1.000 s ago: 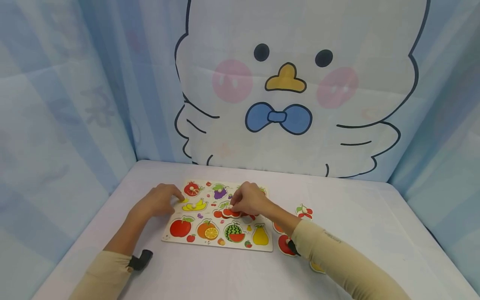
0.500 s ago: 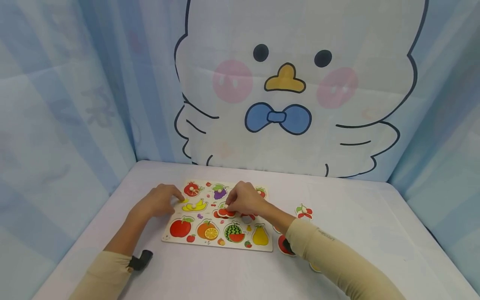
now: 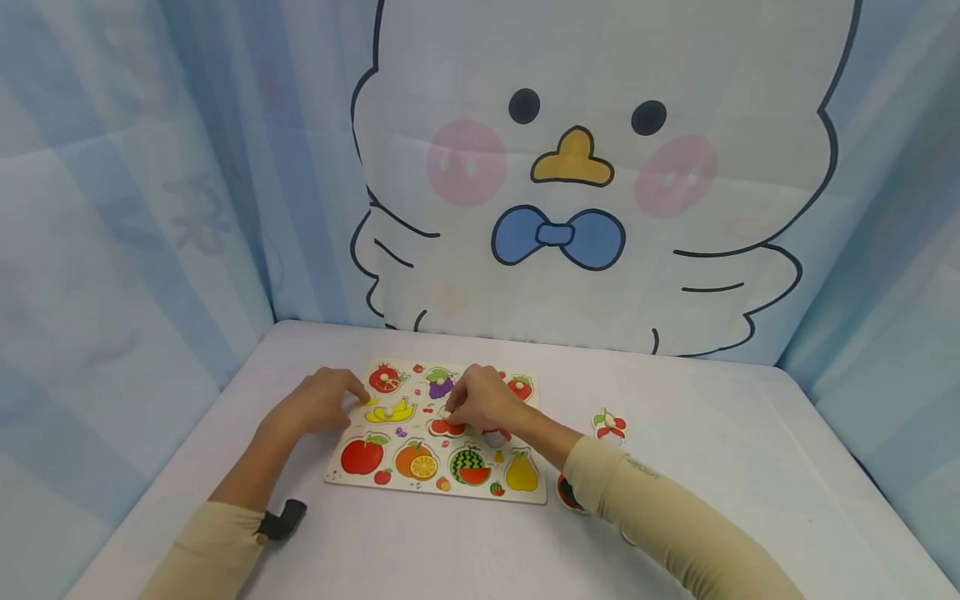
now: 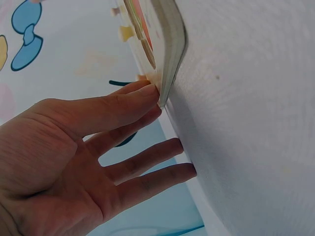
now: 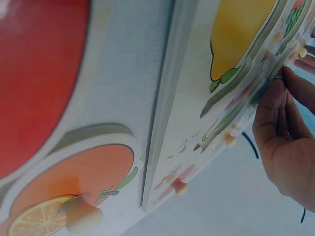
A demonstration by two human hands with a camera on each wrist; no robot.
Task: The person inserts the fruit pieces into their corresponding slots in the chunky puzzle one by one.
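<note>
Left hand [image 3: 318, 400] and right hand [image 3: 487, 398] are apart from each other, both at one flat rectangular fruit puzzle board [image 3: 408, 485] with cream-coloured surface. From my distant place I see the left one at the board's left side; its thumb touches the edge and its fingers are extended, the two lowest reaching to the table. The right one pinches with thumb and finger the flat red cherry piece [image 3: 446, 427], near the middle of the board. If this piece lies fully down in its recess, I cannot tell, because the fingers cover part of it.

Around it on the board I can see the yellow bananas [image 3: 391, 412], the purple grapes [image 3: 441, 382], the red apple [image 3: 362, 457], the green-and-red watermelon [image 3: 470, 467] and the yellow pear [image 3: 521, 472].

Off the board, on its right, one loose red-and-green fruit piece [image 3: 609, 425] lies on the white-covered table [image 3: 480, 550]. My right wrist view shows also a round orange piece [image 5: 74, 172] with wooden knob, and beside it a big red piece [image 5: 39, 64], cut by the picture's border. Behind the table hangs a pale cloth backdrop [image 3: 555, 300] with printed chick and blue bow tie.
</note>
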